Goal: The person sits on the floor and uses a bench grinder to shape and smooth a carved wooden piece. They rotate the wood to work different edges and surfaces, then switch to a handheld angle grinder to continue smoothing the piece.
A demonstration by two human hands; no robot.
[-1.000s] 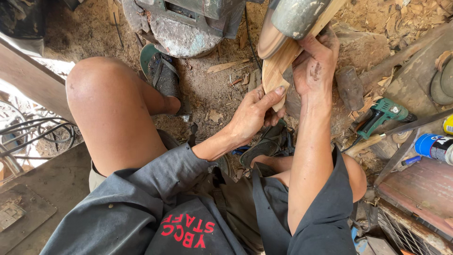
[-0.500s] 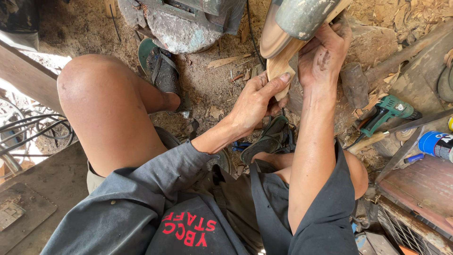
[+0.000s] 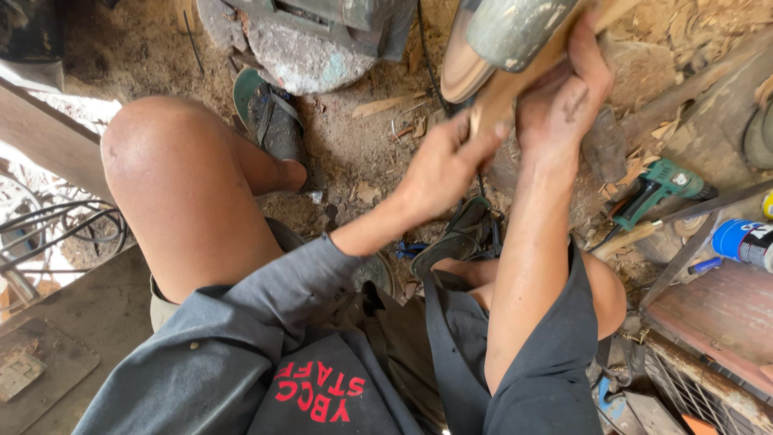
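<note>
Both hands clamped on the wooden piece (image 3: 503, 101) up at the sander disc (image 3: 463, 60), left hand (image 3: 439, 165) pinching its lower end, right hand (image 3: 564, 101) wrapped over the side; looks light, stiff, dusty-slick, so hold by the edges, away from the disc.

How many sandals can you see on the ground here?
2. One green sandal lies under the person's foot by the raised knee, below the round metal machine base. A dark sandal lies between the forearms, under the left hand. More may be hidden.
</note>
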